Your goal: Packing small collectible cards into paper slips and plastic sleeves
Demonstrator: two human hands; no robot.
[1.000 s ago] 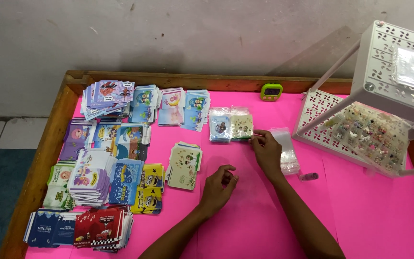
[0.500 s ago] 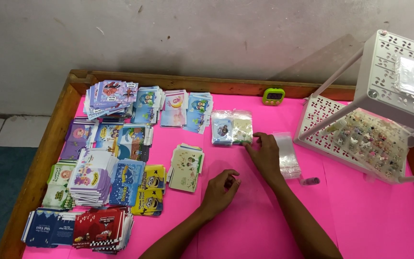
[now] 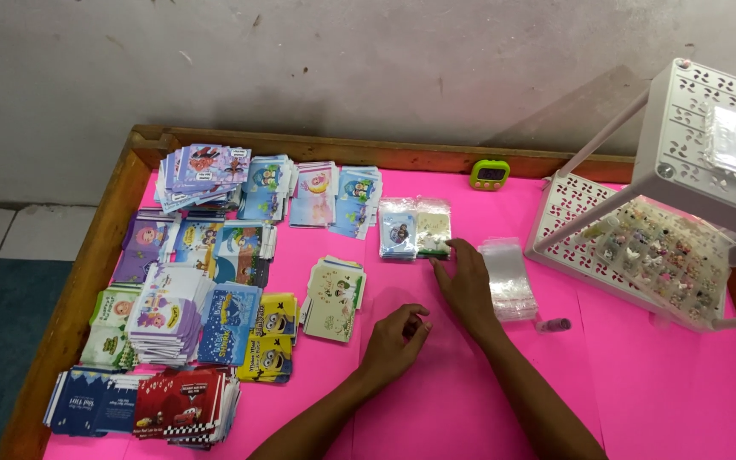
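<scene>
Packets in clear wrap lie on the pink table, past the stacks of cards. The left hand rests loosely curled, holding nothing I can see. The right hand lies flat, fingertips touching the packets, beside clear bags.

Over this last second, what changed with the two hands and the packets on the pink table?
Little. The right hand slid slightly down from the bagged packets, fingertips now at their lower edge. The left hand stays curled on the pink table. Card stacks, clear bags and white rack are unmoved.
</scene>
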